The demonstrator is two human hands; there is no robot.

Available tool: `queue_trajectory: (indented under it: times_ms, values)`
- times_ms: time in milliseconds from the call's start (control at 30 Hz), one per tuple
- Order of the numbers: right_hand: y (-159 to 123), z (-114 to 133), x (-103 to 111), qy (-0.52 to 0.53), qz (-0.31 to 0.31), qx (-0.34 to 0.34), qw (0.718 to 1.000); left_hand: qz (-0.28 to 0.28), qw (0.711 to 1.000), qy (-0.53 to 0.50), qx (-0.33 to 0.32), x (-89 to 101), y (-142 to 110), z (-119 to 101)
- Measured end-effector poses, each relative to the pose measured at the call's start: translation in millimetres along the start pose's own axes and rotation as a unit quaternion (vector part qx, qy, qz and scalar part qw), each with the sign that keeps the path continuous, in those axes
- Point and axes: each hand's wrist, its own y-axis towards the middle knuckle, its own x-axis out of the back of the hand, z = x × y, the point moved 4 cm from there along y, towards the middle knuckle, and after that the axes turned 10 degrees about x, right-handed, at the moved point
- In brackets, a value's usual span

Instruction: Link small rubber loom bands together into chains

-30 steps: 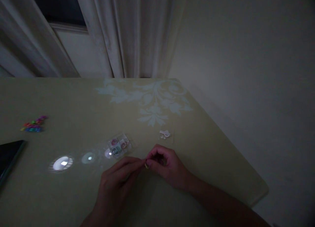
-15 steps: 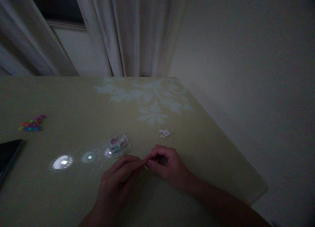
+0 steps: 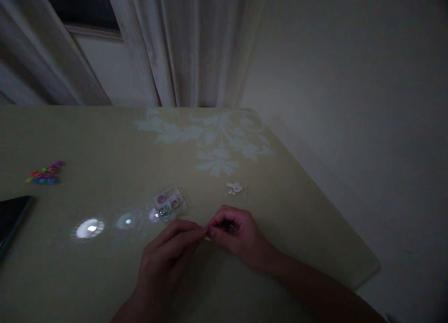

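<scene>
My left hand and my right hand meet fingertip to fingertip over the near part of the table. Both are pinched closed around something small; a thin yellowish bit shows below the fingertips, and its kind is too small and dark to make out. Just beyond my left hand lies a clear divided box with pinkish and greenish rings or coils in its compartments. Past my right hand, small white pieces rest on a clear flat sheet or bag.
A pile of small colourful pieces lies at the far left of the table. Nearer, a dark flat device reaches in from the left edge. Curtains hang behind the table, and a wall runs along its right side.
The hands keep the same pinch, with barely any movement of the fingers. Slightly more of the yellowish bit shows. The whole view has shifted a little.
</scene>
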Motion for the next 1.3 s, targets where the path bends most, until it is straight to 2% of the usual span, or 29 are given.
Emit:
queue_trajectory:
  times_ms: [133,267,433,567,700,767,867,967,1133,1300]
  values:
    - [3.8,1.7,3.4,-0.045,-0.005,0.027,0.999,-0.008,1.0,0.003,0.023,1.1,1.3,-0.8]
    - [9.5,-1.8,16.9,-0.204,-0.035,0.077,0.975,-0.028,0.999,0.003,0.046,2.3,2.2,-1.5]
    - [12.3,-9.5,21.0,-0.366,0.026,0.069,0.928,-0.031,0.998,-0.003,0.052,2.1,2.6,0.9]
    - [11.0,-12.8,16.8,-0.41,0.067,0.06,0.908,-0.02,0.999,-0.003,0.042,2.1,2.2,1.2]
    - [9.3,-15.3,13.4,-0.458,0.083,0.066,0.883,-0.026,0.999,0.001,0.041,3.1,2.8,1.1]
    - [8.8,-13.3,12.8,-0.427,0.073,0.072,0.898,-0.028,0.998,-0.011,0.052,3.3,3.5,1.9]
    - [8.4,-4.8,12.9,-0.298,0.041,0.085,0.95,-0.014,0.997,-0.03,0.073,2.2,4.5,3.2]
    - [8.1,4.0,12.6,-0.186,0.02,0.084,0.979,0.005,0.997,-0.036,0.072,0.6,4.7,2.9]
    - [6.7,6.3,6.5,-0.092,0.044,0.039,0.994,0.02,0.997,-0.036,0.067,-1.2,3.9,4.4]
    - [4.0,2.4,2.3,-0.071,0.062,0.023,0.995,0.02,0.996,-0.052,0.066,-1.2,5.5,4.0]
